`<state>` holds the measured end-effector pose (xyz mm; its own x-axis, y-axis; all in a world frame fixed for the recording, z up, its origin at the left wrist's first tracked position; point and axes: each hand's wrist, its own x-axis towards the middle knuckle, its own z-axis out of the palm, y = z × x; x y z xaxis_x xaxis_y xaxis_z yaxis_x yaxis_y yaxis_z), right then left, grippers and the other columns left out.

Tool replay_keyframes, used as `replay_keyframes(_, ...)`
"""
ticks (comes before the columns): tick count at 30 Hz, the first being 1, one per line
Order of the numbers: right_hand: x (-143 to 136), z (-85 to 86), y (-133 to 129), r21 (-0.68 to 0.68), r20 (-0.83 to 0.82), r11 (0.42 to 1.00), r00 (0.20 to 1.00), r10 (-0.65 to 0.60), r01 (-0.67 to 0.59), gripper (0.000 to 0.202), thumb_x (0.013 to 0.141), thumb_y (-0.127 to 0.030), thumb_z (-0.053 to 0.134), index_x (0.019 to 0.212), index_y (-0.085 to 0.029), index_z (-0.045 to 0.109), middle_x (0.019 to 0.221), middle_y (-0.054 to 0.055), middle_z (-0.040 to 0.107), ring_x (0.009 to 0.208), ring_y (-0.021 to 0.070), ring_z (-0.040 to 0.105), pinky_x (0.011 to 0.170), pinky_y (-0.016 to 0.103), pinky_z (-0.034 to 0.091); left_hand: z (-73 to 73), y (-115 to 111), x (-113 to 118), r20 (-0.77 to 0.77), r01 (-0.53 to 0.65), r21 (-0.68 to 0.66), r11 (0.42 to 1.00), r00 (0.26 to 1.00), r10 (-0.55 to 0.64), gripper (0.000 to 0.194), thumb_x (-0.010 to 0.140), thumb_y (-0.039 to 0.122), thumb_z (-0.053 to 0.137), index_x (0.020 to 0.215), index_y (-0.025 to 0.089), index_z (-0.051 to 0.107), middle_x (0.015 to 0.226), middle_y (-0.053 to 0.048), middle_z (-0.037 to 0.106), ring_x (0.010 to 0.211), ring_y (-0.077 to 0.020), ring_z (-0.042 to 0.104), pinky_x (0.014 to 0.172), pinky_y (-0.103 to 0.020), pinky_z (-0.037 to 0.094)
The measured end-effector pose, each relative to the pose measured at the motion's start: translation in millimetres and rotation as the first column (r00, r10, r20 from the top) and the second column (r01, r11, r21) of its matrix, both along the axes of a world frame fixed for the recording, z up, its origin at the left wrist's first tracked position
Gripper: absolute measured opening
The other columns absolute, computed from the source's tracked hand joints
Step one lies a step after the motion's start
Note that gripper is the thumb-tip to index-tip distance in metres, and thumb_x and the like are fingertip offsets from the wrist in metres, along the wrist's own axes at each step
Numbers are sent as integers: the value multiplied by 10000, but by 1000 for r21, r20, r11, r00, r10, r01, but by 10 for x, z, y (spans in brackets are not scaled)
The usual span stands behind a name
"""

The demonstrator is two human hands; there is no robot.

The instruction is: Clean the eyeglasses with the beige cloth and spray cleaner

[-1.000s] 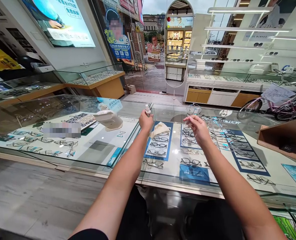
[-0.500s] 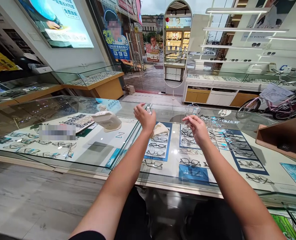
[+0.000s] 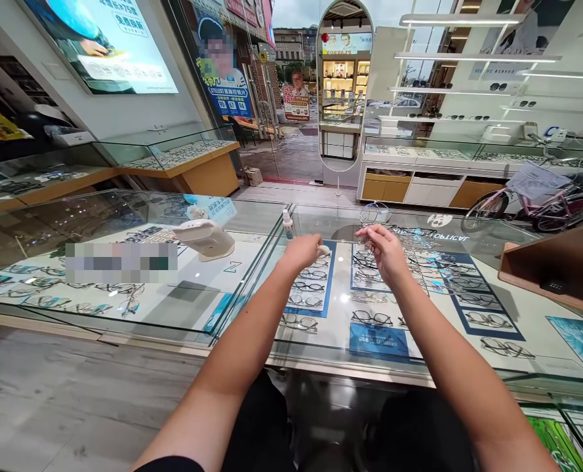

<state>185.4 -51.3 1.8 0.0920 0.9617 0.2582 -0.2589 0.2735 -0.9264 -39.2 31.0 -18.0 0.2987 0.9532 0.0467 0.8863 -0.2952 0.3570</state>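
Observation:
My left hand (image 3: 301, 253) is closed at the pale cleaning cloth (image 3: 324, 250) on the glass counter; only a small edge of the cloth shows past its fingers. Just behind that hand a small white spray bottle (image 3: 288, 225) stands upright. To the right, my right hand (image 3: 387, 252) is raised over the counter, thumb and fingers pinched on a pair of eyeglasses (image 3: 364, 241) with a thin, clear-looking frame, mostly hidden by the fingers and hard to make out against the frames behind. More eyeglasses (image 3: 419, 239) lie on the glass beyond it.
Rows of eyeglasses (image 3: 307, 286) lie inside the glass counter (image 3: 343, 357) on blue-edged trays. A white device (image 3: 206, 239) stands at the left, and a brown open box (image 3: 549, 272) at the right. Beyond the counter are an oval mirror (image 3: 345, 85) and a pink bicycle (image 3: 537, 196).
My left hand has let go of the spray bottle, now standing on the counter, and moved right and down onto the cloth. My right hand stays pinched in nearly the same place.

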Motion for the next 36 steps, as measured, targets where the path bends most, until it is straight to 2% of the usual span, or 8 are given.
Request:
replay_keyframes(5, 11, 2, 3, 4, 35, 1000, 999, -14, 13, 230, 837, -488, 770, 828, -263, 727, 971, 21, 790, 826, 182, 625, 737, 311, 464, 22, 91, 48, 389, -82, -11, 997, 918, 80, 237, 932, 432, 705, 853, 216, 647, 912, -102, 733, 904, -302, 680, 827, -366, 480)
replay_keyframes(7, 18, 10, 3, 5, 30, 1000, 999, -18, 18, 238, 820, -493, 780, 819, -263, 719, 958, 19, 788, 819, 182, 625, 731, 311, 466, 30, 138, 84, 659, -59, -141, 988, 740, 138, 290, 940, 471, 684, 835, 203, 646, 852, -70, 714, 838, -257, 668, 791, -342, 491)
replay_keyframes(9, 23, 13, 3, 7, 31, 1000, 999, -16, 16, 241, 820, -495, 780, 816, -263, 717, 958, 20, 788, 815, 182, 624, 730, 313, 466, 56, 162, 127, 858, 46, -285, 957, 458, 234, 288, 948, 470, 670, 889, 188, 667, 832, -55, 714, 819, -227, 680, 785, -324, 516)
replay_keyframes(11, 27, 10, 3, 11, 40, 1000, 999, -11, 10, 238, 835, -496, 774, 820, -264, 722, 967, 20, 788, 820, 183, 624, 736, 316, 467, 103, 153, 164, 924, 187, -365, 912, 197, 329, 290, 951, 457, 673, 980, 169, 687, 856, -62, 738, 838, -216, 712, 807, -318, 552)
replay_keyframes(13, 28, 0, 4, 21, 45, 1000, 999, -8, 7, 228, 852, -489, 764, 827, -265, 730, 974, 20, 788, 835, 185, 627, 749, 319, 467, 154, 118, 187, 921, 305, -385, 871, 70, 383, 339, 957, 488, 674, 1020, 156, 692, 866, -76, 755, 858, -221, 744, 828, -326, 585)
replay_keyframes(21, 28, -10, 9, 51, 70, 999, 997, -7, 4, 210, 874, -476, 747, 831, -271, 742, 973, 24, 783, 892, 200, 640, 815, 335, 491, 167, 28, 179, 884, 460, -423, 781, 19, 467, 286, 869, 383, 787, 984, 128, 728, 880, -98, 797, 893, -251, 783, 878, -362, 625)
replay_keyframes(30, 0, 12, -20, 21, 6, 999, 999, 45, -45, 245, 830, -508, 805, 832, -272, 743, 988, 33, 777, 967, 214, 674, 897, 352, 544, 140, 63, 265, 879, 435, -447, 782, 49, 475, 231, 933, 309, 660, 1027, 118, 752, 923, -117, 801, 981, -273, 784, 926, -388, 624)
replay_keyframes(36, -11, 9, -35, 23, -45, 993, 992, 114, -113, 262, 802, -507, 841, 842, -268, 742, 983, 35, 778, 1026, 225, 694, 975, 393, 568, 52, 4, 319, 939, 497, -330, 803, 86, 333, 407, 843, 406, 847, 1123, 127, 749, 935, -87, 789, 986, -258, 765, 930, -368, 596)
